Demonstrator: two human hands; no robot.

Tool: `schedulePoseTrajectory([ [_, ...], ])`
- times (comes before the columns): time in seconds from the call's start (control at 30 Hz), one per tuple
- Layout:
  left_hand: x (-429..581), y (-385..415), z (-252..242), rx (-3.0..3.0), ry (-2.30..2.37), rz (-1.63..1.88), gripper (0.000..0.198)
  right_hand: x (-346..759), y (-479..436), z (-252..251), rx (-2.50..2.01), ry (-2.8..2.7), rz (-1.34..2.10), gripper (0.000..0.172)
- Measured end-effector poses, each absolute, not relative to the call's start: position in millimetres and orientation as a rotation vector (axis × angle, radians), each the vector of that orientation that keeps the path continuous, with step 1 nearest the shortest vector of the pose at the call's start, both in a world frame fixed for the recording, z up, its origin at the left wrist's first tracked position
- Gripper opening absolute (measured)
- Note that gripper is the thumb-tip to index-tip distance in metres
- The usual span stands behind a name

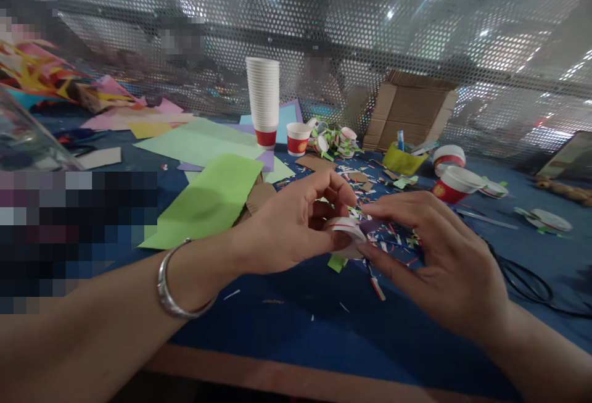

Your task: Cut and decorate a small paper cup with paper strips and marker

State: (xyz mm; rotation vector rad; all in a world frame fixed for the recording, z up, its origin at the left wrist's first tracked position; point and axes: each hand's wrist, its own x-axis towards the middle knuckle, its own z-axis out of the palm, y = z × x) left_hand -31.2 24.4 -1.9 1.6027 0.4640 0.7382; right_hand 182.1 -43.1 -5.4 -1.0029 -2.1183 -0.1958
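Note:
My left hand [296, 221], with a silver bangle on its wrist, grips a cut-off paper cup base [346, 230], white with a thin red line round it. The thumb and fingers close on its left side. At the base's right edge, my right hand [430, 249] has a small purple paper piece [369, 226] between thumb and index finger. Its thumb tip appears to touch the cup base too. Under both hands lie paper scraps and a bit of green paper [337, 262].
Behind stand a tall stack of paper cups [263, 97], a single cup [298, 139] and several leafy cup pieces [342, 137]. Green sheets [208, 199] lie left. To the right are a yellow holder [403, 159], a tipped cup [456, 186], a cardboard box [409, 107] and a black cable [527, 282].

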Motion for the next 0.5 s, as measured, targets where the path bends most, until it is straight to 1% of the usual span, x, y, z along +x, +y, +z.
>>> schedulePoseTrajectory([
  [0.2, -32.4, 25.3, 1.2, 1.599, 0.444, 0.759, 0.035, 181.7, -44.8, -7.3, -1.056, -2.13, -0.123, 0.035],
  [0.5, -33.2, 25.1, 0.3, 1.653, 0.446, 0.659, 0.031, 182.2, -45.7, -7.5, -1.053, -2.128, -0.094, 0.036],
])
